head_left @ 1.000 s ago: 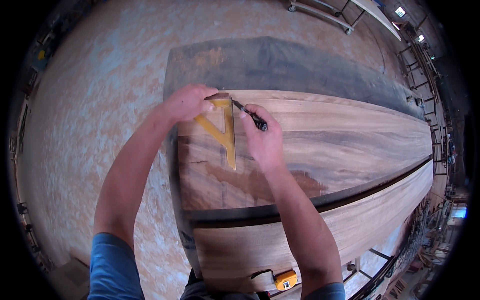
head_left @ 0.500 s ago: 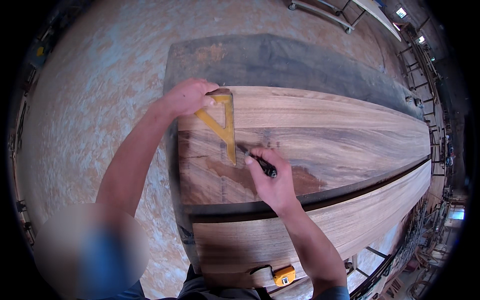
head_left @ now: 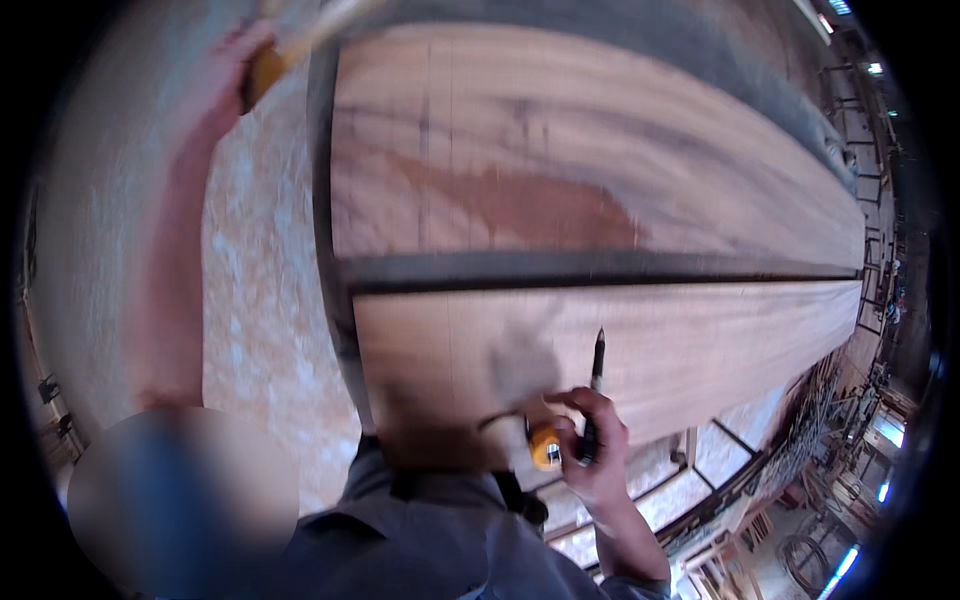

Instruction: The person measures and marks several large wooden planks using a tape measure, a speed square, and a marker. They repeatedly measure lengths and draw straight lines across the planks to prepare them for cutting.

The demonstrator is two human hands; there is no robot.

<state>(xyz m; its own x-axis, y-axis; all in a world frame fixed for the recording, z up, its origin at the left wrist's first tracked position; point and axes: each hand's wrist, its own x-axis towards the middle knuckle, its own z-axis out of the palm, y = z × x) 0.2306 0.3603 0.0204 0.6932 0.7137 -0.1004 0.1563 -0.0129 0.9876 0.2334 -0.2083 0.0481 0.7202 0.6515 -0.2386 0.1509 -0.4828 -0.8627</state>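
Observation:
My left hand (head_left: pixel 225 75), blurred by motion, is raised at the upper left, off beyond the wooden boards. It is closed on a yellow triangular square (head_left: pixel 265 75), which is smeared too. Low over the front edge of the near board (head_left: pixel 700 330), my right hand (head_left: pixel 602 450) grips a black pen (head_left: pixel 599 360), its tip pointing away from me. A yellow tape measure (head_left: pixel 544 446) sits right beside the thumb of that hand; whether they touch I cannot tell. The far board (head_left: pixel 700 150) bears a thin line across its left part and a reddish-brown patch.
A dark strip of the work table (head_left: pixel 450 268) runs between the two boards. Mottled floor (head_left: pixel 260 260) lies at the left. Racks with metal frames (head_left: pixel 850 110) line the right side, and lumber and a coiled hose or cable (head_left: pixel 803 555) are at the lower right.
My left hand has lifted the square off the far board and swung it up and left. With the pen, my right hand has come back toward me, beside the tape measure. The view has shifted.

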